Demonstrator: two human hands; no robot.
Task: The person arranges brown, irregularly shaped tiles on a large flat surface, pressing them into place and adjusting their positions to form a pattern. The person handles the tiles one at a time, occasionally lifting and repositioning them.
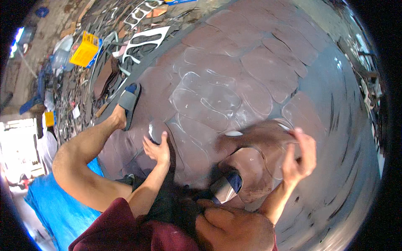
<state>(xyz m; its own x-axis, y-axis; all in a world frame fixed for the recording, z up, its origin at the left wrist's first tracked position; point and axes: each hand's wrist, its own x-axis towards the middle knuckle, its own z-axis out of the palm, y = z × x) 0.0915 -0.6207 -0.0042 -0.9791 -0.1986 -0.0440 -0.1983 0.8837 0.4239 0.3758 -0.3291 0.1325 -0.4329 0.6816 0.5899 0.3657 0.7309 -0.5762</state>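
Brown, shiny sole-shaped pieces [205, 98] lie overlapping in a broad layer in front of me. My left hand [157, 149] has its thumb and fingers spread, beside one such piece with a whitish glint [157, 131]; I see nothing held in it. Over at the right, my right hand [299, 158] is curved, with a gap between thumb and fingers. Its fingertips reach the edge of a shaded brown piece [268, 136]; whether they touch it I cannot tell. Between my legs lies another rounded brown piece [249, 163].
My left foot wears a dark grey slide sandal [129, 102] at the layer's left edge. Beyond it are heaped scraps, white cut-out frames [148, 39] and a yellow-blue box [87, 49]. Blue sheeting [63, 205] lies lower left. Bare dark grey surface [339, 138] spreads to the right.
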